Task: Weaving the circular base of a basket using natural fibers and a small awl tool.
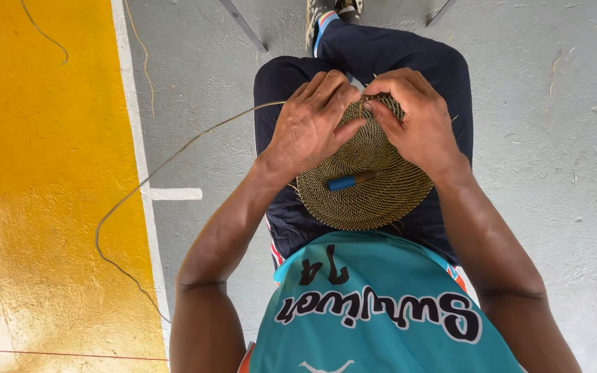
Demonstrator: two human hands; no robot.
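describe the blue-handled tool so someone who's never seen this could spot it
Start at the round coiled woven disc on the person's lap, gripped at its far edge by the left hand and right hand. The tool lies on the disc's middle, untouched: a short stick, blue handle, darker tip, the only blue thing on the brown weave.

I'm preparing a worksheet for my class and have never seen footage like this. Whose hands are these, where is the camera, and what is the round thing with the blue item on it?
There is one picture, taken by a camera worn on a person's head and looking straight down, so the teal shirt appears at the bottom. There is no machine: both bare hands belong to that seated person. The left hand and right hand grip the far edge of a round, flat coiled woven disc resting on the lap. A small tool with a blue handle lies on the disc. A long thin fibre strand trails from the hands across the grey floor onto a yellow painted area.
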